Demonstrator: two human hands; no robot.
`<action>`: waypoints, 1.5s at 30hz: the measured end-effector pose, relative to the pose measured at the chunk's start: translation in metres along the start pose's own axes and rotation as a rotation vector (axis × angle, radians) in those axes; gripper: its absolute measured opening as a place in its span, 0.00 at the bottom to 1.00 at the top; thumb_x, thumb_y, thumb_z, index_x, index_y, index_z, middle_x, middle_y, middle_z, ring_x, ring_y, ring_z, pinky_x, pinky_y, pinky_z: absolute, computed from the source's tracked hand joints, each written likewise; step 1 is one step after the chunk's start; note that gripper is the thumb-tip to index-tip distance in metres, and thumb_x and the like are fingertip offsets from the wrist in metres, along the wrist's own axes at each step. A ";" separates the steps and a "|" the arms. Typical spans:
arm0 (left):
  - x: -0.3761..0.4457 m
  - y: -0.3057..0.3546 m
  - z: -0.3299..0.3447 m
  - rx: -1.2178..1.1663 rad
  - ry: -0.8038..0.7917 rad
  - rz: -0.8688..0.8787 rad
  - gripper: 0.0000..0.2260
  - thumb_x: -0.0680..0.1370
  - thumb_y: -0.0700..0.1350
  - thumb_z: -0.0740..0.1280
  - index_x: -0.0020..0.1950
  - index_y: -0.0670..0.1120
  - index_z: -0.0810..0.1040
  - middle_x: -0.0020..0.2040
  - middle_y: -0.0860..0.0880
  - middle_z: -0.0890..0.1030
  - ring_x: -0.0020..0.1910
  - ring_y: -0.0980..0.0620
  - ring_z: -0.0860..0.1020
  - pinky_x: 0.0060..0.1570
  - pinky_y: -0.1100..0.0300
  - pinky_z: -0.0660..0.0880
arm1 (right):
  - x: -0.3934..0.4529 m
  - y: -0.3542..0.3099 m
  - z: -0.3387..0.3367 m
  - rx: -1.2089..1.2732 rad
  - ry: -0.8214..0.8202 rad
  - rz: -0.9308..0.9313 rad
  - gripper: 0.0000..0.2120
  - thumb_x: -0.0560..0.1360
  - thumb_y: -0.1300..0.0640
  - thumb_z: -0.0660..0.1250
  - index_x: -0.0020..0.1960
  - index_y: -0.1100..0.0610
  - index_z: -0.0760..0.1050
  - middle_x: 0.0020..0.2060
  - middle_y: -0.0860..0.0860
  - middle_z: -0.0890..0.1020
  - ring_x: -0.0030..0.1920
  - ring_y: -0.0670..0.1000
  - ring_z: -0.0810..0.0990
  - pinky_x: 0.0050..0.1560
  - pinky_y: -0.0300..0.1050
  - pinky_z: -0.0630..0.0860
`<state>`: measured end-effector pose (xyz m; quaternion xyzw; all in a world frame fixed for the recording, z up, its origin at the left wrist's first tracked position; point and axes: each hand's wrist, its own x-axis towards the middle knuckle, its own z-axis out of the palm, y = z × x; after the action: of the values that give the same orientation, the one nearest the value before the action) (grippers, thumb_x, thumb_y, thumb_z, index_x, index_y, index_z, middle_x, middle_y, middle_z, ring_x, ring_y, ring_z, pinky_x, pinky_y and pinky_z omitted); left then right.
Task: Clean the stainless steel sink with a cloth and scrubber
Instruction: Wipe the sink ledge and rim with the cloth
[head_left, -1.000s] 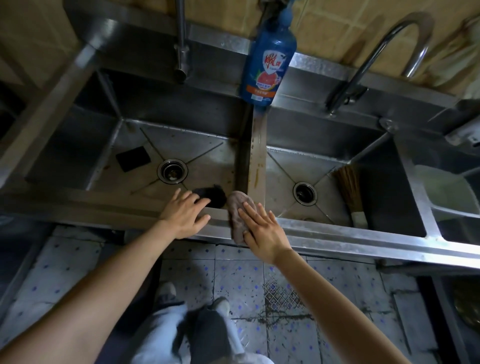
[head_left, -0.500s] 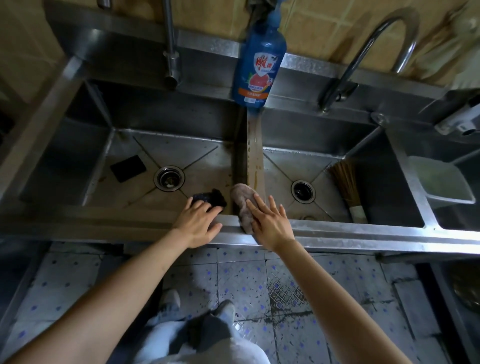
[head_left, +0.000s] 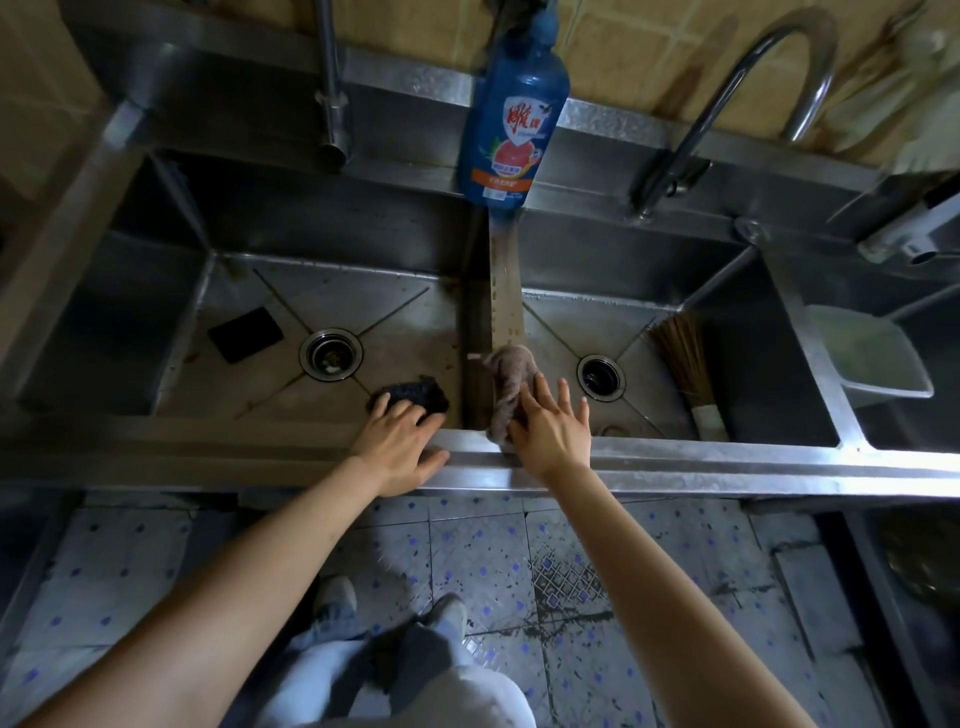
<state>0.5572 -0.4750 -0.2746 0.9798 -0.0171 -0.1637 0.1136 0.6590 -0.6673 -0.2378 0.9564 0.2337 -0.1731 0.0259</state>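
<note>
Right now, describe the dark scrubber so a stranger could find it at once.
Find the double stainless steel sink and look into its left basin. Near the front wall lies the black, coarse scrubber, with the left hand resting fingertips on it. Unlike the flat black square pad farther left, it is lumpy.

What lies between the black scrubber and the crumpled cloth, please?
In the head view, the steel divider between the two basins separates scrubber from cloth, which drapes over it.

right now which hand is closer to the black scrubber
Left. The left hand has its fingers on the black scrubber; the right hand is across the divider, resting on the cloth.
</note>
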 end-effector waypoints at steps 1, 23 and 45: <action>0.000 0.000 0.000 -0.004 0.004 0.003 0.38 0.70 0.66 0.38 0.74 0.50 0.59 0.69 0.47 0.68 0.70 0.46 0.62 0.73 0.45 0.48 | -0.001 -0.002 0.000 0.011 0.002 -0.002 0.26 0.80 0.45 0.50 0.76 0.49 0.51 0.77 0.50 0.49 0.76 0.58 0.44 0.73 0.59 0.43; 0.001 -0.001 0.002 -0.013 -0.002 -0.007 0.39 0.68 0.67 0.36 0.74 0.50 0.59 0.69 0.47 0.67 0.70 0.46 0.62 0.72 0.45 0.49 | 0.013 0.007 -0.003 -0.048 0.016 -0.092 0.31 0.77 0.37 0.46 0.77 0.48 0.46 0.76 0.54 0.50 0.76 0.57 0.49 0.72 0.60 0.37; -0.002 0.003 0.000 -0.031 0.049 -0.121 0.39 0.68 0.68 0.40 0.74 0.50 0.58 0.71 0.48 0.66 0.71 0.47 0.62 0.71 0.49 0.55 | 0.026 0.008 0.005 0.042 -0.102 -0.140 0.40 0.77 0.34 0.46 0.75 0.55 0.32 0.74 0.60 0.34 0.74 0.59 0.34 0.73 0.58 0.39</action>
<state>0.5556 -0.4783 -0.2734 0.9809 0.0473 -0.1464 0.1193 0.6829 -0.6638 -0.2519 0.9280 0.2946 -0.2280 0.0055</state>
